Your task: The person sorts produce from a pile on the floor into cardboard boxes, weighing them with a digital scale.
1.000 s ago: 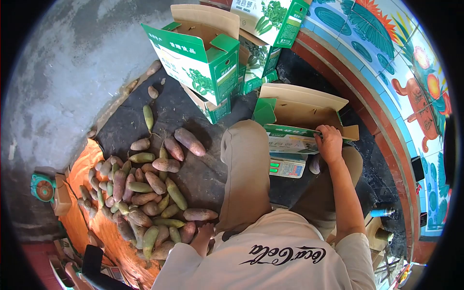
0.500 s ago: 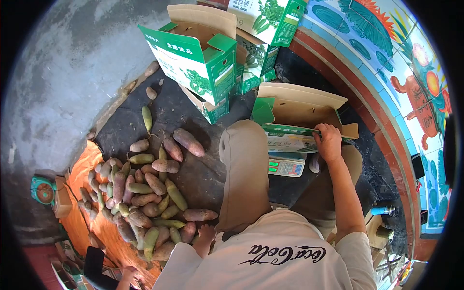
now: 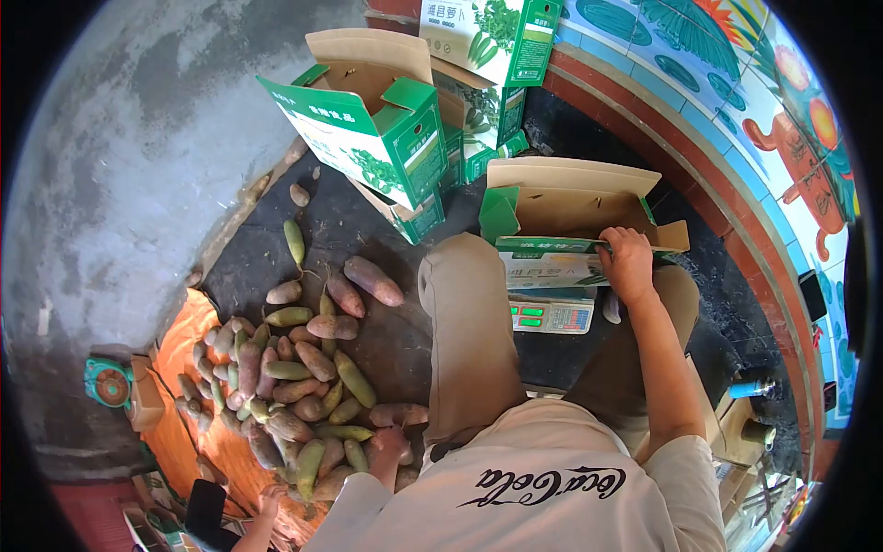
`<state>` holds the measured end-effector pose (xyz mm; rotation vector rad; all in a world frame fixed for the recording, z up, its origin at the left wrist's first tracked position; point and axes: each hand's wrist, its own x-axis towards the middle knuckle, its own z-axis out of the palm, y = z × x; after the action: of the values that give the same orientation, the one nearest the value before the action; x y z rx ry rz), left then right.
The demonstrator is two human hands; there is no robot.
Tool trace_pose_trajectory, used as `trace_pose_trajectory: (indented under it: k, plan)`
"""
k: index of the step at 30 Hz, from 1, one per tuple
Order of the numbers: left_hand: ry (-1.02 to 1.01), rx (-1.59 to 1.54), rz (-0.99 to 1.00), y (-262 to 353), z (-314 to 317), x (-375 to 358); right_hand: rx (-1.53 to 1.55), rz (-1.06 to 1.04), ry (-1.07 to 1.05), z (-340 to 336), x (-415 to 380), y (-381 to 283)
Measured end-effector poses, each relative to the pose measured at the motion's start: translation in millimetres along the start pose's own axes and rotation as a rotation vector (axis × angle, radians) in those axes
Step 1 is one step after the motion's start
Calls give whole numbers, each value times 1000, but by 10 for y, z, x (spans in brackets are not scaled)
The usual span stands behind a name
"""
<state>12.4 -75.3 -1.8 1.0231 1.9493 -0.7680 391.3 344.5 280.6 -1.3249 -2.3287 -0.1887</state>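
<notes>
My right hand (image 3: 629, 262) grips the near wall of an open green-and-white carton (image 3: 552, 262), its fingers curled over the top edge. This carton sits on a digital scale (image 3: 563, 316) with green lit displays, between my knees. My left hand (image 3: 390, 446) is down at the near right side of a heap of green and reddish radishes (image 3: 294, 368), by a reddish radish (image 3: 398, 414). Its fingers are not clearly visible. A pale radish (image 3: 612, 307) lies just right of the scale.
More green-and-white cartons (image 3: 368, 120) stand ahead. An orange sheet (image 3: 184, 336) lies under part of the heap. At lower left, another person's hand (image 3: 270, 501) is near the heap. A low brick edge (image 3: 685, 161) and painted tiled wall (image 3: 736, 55) curve along the right.
The view has shifted slightly left, so the heap appears further right. My left hand has moved forward a little against the radishes. My right hand keeps its hold on the carton wall.
</notes>
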Motion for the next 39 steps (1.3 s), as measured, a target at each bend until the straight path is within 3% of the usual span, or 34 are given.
trace_pose_trajectory:
  k: [2,4,7,12,17,19,22,25,27,31,36,39]
  plan:
    - [295,-410,69,-176,259,447,2,3,3,0,3,1]
    - [166,-1041,159,-288,-1,519,1,8,8,9,-5,7]
    - [355,-820,3,-203,-349,465,3,12,13,17,-17,13]
    - [825,-1009,198,-109,-1222,137,6,17,16,43,-60,33]
    - [1198,-1296,360,55,-2580,-432,-11,11,0,31,-117,10]
    - [1376,-1108,370,327,-3171,-1020,-11,9,-1,15,-111,26]
    - [1207,-1501,597,727,-3771,-1603,-5,6,-2,62,-170,18]
    - [1171,-1503,944,1175,-4162,-1810,-7,6,-46,11,-180,4]
    - [1030,-1455,1042,1502,-4351,-1894,2,14,-52,12,-196,5]
    - [949,-1143,1073,2195,-4559,-2001,15,22,-64,10,-196,10]
    - [754,-1164,1253,2831,-4545,-1897,32,22,-72,17,-195,31]
    - [832,-1127,1244,2842,-4473,-1969,38,27,-95,7,-183,28]
